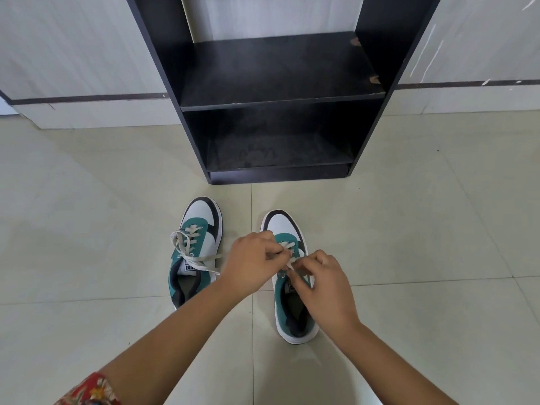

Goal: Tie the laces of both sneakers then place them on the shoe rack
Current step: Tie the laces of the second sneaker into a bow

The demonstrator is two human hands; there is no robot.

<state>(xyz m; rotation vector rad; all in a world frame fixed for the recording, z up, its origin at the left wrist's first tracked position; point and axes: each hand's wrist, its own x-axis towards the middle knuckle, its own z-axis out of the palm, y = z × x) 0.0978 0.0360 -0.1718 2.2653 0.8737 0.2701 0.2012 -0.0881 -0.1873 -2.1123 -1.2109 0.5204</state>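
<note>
Two teal, white and black sneakers stand side by side on the tiled floor, toes toward the rack. The left sneaker has a bow in its white laces, with loops hanging off both sides. Over the right sneaker both hands pinch its white laces. My left hand grips a strand above the tongue. Touching that strand from the right, my right hand holds the other end. The knot itself is hidden by my fingers. The black shoe rack stands just beyond the shoes with two bare shelves.
Pale floor tiles surround the shoes. A light wall with a dark skirting stripe runs behind the rack. A red patterned sleeve shows at the bottom left.
</note>
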